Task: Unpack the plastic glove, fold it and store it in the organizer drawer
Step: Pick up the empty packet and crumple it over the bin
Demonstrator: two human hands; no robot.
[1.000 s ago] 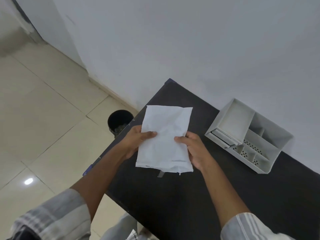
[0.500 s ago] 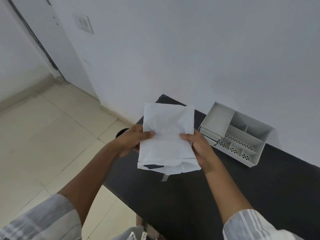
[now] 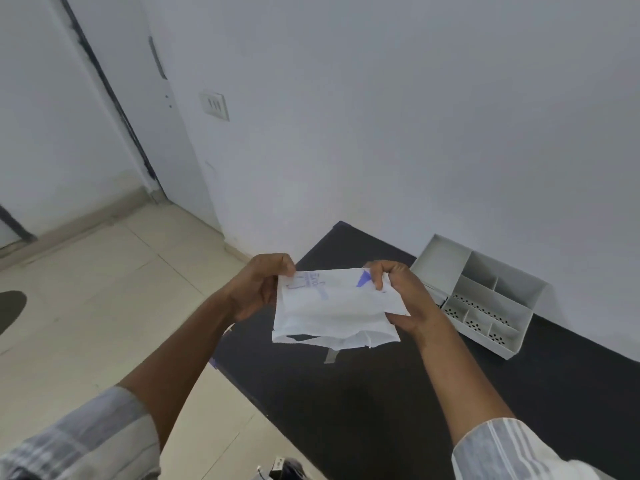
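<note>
I hold a white paper glove packet (image 3: 334, 308) with blue print above the black table (image 3: 381, 403). My left hand (image 3: 258, 285) pinches its top left corner. My right hand (image 3: 401, 296) grips the top right corner and right edge. The packet is bent over toward me, its lower edge hanging loose and ragged. No glove shows outside the packet. The white organizer (image 3: 481, 299) sits on the table to the right, against the wall, with several open compartments and a small drawer at its left front.
The table's left edge and far corner (image 3: 341, 225) border tiled floor (image 3: 104, 306). A white wall (image 3: 415, 116) runs behind the table. A door (image 3: 166, 98) and a switch plate (image 3: 214, 105) are at the back left. A small grey strip (image 3: 330, 356) lies on the table under the packet.
My hands have slid from the packet's sides up to its top corners and lifted it. The packet has tipped over, so the printed face shows. The view has tilted upward.
</note>
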